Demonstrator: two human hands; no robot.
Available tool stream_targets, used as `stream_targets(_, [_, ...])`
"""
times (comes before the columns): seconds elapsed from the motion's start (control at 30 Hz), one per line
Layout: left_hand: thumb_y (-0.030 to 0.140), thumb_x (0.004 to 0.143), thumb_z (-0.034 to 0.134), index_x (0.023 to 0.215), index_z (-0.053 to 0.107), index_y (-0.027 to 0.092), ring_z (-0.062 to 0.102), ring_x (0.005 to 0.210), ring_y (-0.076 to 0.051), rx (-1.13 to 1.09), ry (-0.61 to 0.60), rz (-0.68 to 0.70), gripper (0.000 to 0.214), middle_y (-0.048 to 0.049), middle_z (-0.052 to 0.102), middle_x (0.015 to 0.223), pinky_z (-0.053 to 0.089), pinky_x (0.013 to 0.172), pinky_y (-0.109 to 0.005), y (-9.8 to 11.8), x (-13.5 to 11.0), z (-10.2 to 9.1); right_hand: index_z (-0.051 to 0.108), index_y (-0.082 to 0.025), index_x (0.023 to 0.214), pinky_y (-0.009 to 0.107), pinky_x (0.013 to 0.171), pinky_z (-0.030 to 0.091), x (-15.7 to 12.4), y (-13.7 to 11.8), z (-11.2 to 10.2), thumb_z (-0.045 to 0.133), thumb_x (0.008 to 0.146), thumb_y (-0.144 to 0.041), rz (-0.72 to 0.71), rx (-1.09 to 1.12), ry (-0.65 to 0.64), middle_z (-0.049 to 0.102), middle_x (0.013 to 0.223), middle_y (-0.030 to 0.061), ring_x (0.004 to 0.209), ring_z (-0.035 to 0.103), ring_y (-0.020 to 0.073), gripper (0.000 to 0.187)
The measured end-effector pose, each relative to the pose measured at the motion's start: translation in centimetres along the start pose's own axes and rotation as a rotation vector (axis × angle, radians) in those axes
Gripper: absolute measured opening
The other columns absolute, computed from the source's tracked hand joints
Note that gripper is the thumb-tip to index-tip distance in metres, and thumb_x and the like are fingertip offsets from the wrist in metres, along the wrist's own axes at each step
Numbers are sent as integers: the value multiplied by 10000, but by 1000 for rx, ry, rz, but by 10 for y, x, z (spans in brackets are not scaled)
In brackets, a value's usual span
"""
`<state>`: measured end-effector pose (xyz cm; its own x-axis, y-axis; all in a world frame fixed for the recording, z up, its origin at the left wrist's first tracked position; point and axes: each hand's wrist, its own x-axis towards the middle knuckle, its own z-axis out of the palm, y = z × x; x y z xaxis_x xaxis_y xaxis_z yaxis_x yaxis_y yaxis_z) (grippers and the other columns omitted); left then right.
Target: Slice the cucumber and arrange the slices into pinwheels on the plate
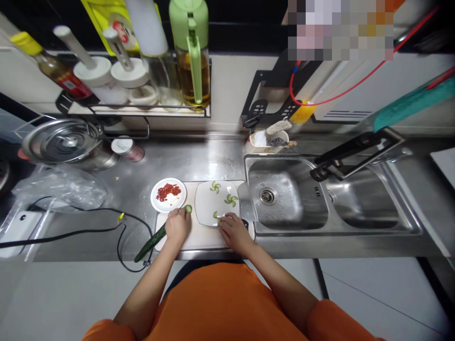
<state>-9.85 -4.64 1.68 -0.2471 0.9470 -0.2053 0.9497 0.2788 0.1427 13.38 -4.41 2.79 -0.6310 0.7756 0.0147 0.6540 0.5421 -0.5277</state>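
Note:
My left hand (177, 226) is wrapped over a dark green cucumber (151, 244) near its pale cut end, which shows past my fingertips. The cucumber lies slanted over the left edge of the pale cutting board (192, 239). My right hand (236, 233) reaches over the front edge of a white square plate (204, 201), its fingertips at a small cucumber slice (215, 215). Two pinwheels of cucumber slices, one at the back (215, 187) and one at the right (231, 200), lie on the plate. A knife blade (248, 203) shows right of the plate, its handle partly hidden by my right hand.
A white dish (154, 199) of small red pieces stands behind my left hand. Right is a steel double sink (287, 220) with a black faucet (341, 158). Left lie a black cable (88, 230) and a plastic bag (67, 189); a lidded pot (64, 142) stands behind.

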Motion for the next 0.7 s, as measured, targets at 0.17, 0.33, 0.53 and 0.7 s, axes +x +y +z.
stream_targets(0.17, [334,879,438,994,641,169,577,861,-223,-13,-6,-20,286,-100,655,871,392,728,-302,0,1,-1,629,-201,969,412,897,388,-2,0,1,473,874,-183,11,-8,-11,618,1058,81,1051,447,222,183])
stream_targets(0.33, [325,882,422,937,642,177,603,796,-210,36,-21,-22,271,-96,668,830,383,669,-284,2,0,1,629,-207,983,415,895,383,-1,0,1,483,870,-187,21,-21,-28,612,1082,80,1063,441,224,186])
stream_targets(0.53, [323,894,396,964,636,185,614,738,-202,63,-17,-23,286,-98,673,812,378,646,-272,4,-3,4,625,-207,988,409,895,378,-2,0,1,486,869,-191,20,-21,-36,615,1075,75,1060,439,223,184])
stream_targets(0.7, [342,880,427,1014,623,216,624,733,-217,-53,-34,-86,269,-83,683,823,376,627,-279,4,-3,1,632,-193,983,393,879,381,5,-2,6,487,860,-185,13,10,-5,627,1039,74,1030,444,225,190])
